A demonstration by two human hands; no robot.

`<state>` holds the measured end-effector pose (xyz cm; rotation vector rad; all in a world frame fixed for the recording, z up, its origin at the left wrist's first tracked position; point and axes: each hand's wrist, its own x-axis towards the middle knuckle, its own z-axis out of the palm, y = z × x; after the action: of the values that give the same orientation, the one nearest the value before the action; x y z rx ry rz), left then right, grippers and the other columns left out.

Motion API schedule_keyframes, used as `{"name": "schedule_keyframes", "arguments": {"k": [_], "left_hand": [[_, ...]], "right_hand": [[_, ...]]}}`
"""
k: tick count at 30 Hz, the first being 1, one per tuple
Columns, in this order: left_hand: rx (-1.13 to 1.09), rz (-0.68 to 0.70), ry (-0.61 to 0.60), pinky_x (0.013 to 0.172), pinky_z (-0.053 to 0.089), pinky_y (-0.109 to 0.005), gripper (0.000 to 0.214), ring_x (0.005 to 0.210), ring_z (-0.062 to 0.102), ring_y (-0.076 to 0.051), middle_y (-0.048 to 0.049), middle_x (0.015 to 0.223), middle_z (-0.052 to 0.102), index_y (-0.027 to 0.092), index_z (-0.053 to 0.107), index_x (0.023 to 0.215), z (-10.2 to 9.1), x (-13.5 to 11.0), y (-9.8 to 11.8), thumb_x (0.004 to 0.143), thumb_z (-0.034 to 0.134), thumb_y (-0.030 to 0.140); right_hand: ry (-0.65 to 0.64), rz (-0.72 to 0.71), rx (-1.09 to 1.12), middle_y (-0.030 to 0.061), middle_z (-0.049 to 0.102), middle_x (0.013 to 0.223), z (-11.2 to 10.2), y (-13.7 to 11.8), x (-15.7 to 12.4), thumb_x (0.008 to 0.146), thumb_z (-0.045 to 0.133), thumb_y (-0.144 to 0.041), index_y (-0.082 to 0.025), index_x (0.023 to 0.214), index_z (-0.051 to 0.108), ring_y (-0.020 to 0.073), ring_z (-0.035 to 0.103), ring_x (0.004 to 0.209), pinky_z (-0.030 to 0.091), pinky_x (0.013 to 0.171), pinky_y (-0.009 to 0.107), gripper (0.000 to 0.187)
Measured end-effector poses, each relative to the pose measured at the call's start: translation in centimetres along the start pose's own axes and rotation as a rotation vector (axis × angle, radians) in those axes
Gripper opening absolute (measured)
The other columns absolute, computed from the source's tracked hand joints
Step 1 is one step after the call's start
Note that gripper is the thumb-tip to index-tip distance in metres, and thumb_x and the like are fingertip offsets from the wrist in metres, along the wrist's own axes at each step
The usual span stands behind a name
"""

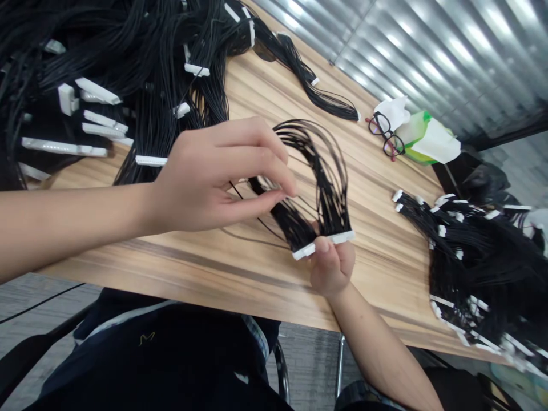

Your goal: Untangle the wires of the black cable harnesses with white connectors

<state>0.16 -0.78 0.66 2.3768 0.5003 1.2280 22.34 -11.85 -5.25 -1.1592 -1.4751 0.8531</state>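
Observation:
My right hand (331,265) is closed on a wire harness (331,197). Its black wires arch up in a loop, and both white connectors lie side by side between the thumb and fingers, just over the table. To the left, my left hand (231,174) reaches across with thumb and fingertips pinched together beside the looped wires. What lies in that pinch is too small to make out. A thin loose wire (268,228) runs below the left fingers toward the connectors.
A large heap of black harnesses (141,51) covers the table's left end. Another pile (483,245) lies at the right. One harness (317,94) stretches along the back edge, near glasses (387,136) and a green-and-white tissue pack (428,138). Corrugated metal sheet (411,51) stands behind the wooden table (257,94).

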Motion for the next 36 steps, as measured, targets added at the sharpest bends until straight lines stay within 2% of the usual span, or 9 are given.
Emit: {"name": "schedule_keyframes", "arguments": {"k": [4, 7, 10, 16, 24, 27, 31, 34, 36], "left_hand": [[0.113, 0.091, -0.153, 0.058, 0.047, -0.020, 0.021, 0.059, 0.069, -0.008, 0.0058, 0.067, 0.077, 0.031, 0.086, 0.095, -0.1, -0.3, 0.6, 0.103, 0.067, 0.034], [0.100, 0.069, -0.240, 0.064, 0.048, -0.021, 0.031, 0.057, 0.066, -0.008, 0.0081, 0.063, 0.071, 0.038, 0.086, 0.097, 0.0, -0.4, 0.5, 0.108, 0.057, 0.038], [0.086, 0.080, -0.282, 0.063, 0.042, -0.022, 0.030, 0.049, 0.055, -0.007, 0.0087, 0.053, 0.058, 0.040, 0.086, 0.095, 0.1, -0.1, 0.3, 0.106, 0.058, 0.036], [0.155, 0.249, -0.298, 0.067, 0.035, -0.026, 0.038, 0.070, 0.063, -0.010, 0.0045, 0.073, 0.075, 0.028, 0.081, 0.093, 0.2, -0.7, -0.4, 0.110, 0.048, 0.022], [0.274, 0.228, -0.385, 0.065, 0.031, -0.032, 0.041, 0.067, 0.057, -0.012, 0.0037, 0.069, 0.065, 0.027, 0.073, 0.088, 0.6, -1.0, -0.9, 0.112, 0.039, 0.031], [0.253, 0.146, -0.451, 0.069, 0.034, -0.032, 0.036, 0.073, 0.059, -0.013, 0.0016, 0.080, 0.068, 0.025, 0.070, 0.082, 0.1, 0.0, -0.8, 0.108, 0.047, 0.037], [0.130, 0.117, -0.335, 0.060, 0.031, -0.031, 0.038, 0.057, 0.045, -0.011, 0.0039, 0.062, 0.053, 0.021, 0.050, 0.062, -0.8, 0.7, -0.9, 0.097, 0.059, 0.029], [0.069, 0.084, -0.330, 0.052, 0.025, -0.030, 0.046, 0.050, 0.036, -0.011, 0.0050, 0.052, 0.041, 0.020, 0.039, 0.060, -1.2, 0.6, -0.7, 0.099, 0.061, 0.034], [0.072, 0.032, -0.368, 0.052, 0.025, -0.031, 0.047, 0.049, 0.037, -0.012, 0.0038, 0.052, 0.045, 0.021, 0.044, 0.062, -1.2, 0.4, -0.5, 0.103, 0.056, 0.041]], "right_hand": [[0.090, -0.074, 0.092, -0.0024, 0.053, 0.059, 0.2, -0.1, 0.5, 0.107, 0.053, -0.049, -0.027, 0.072, 0.060, 0.0138, 0.045, 0.045, 0.036, 0.037, 0.027, 0.042], [0.036, -0.129, 0.116, -0.0023, 0.056, 0.062, 0.3, -0.2, 0.4, 0.109, 0.053, -0.039, -0.027, 0.075, 0.060, 0.0141, 0.048, 0.049, 0.040, 0.044, 0.029, 0.036], [-0.013, -0.159, 0.102, -0.0013, 0.058, 0.066, 0.4, -0.3, 0.3, 0.110, 0.049, -0.035, -0.027, 0.076, 0.059, 0.0158, 0.053, 0.054, 0.043, 0.051, 0.032, 0.036], [-0.157, -0.223, -0.039, -0.0025, 0.054, 0.066, -0.3, -1.1, 1.0, 0.109, 0.051, -0.028, -0.025, 0.075, 0.055, 0.0141, 0.053, 0.057, 0.037, 0.051, 0.030, 0.034], [-0.241, -0.168, -0.256, -0.0035, 0.046, 0.057, -0.8, -1.9, 1.5, 0.112, 0.047, -0.041, -0.023, 0.065, 0.049, 0.0126, 0.045, 0.052, 0.032, 0.051, 0.030, 0.050], [-0.151, -0.057, -0.192, -0.0032, 0.051, 0.056, -0.8, -1.7, 1.3, 0.111, 0.051, -0.041, -0.022, 0.064, 0.054, 0.0122, 0.048, 0.051, 0.035, 0.051, 0.028, 0.051], [0.128, 0.048, -0.016, -0.0033, 0.052, 0.052, -1.1, -1.4, 1.7, 0.106, 0.060, -0.047, -0.022, 0.059, 0.057, 0.0124, 0.048, 0.046, 0.033, 0.043, 0.027, 0.053], [0.269, 0.016, 0.010, -0.0029, 0.053, 0.052, -1.6, -1.2, 2.0, 0.103, 0.066, -0.048, -0.022, 0.059, 0.059, 0.0131, 0.048, 0.046, 0.031, 0.041, 0.027, 0.052], [0.247, -0.051, -0.064, -0.0020, 0.055, 0.055, -1.9, -0.9, 1.8, 0.104, 0.064, -0.045, -0.022, 0.062, 0.063, 0.0140, 0.051, 0.048, 0.033, 0.042, 0.027, 0.048]]}}
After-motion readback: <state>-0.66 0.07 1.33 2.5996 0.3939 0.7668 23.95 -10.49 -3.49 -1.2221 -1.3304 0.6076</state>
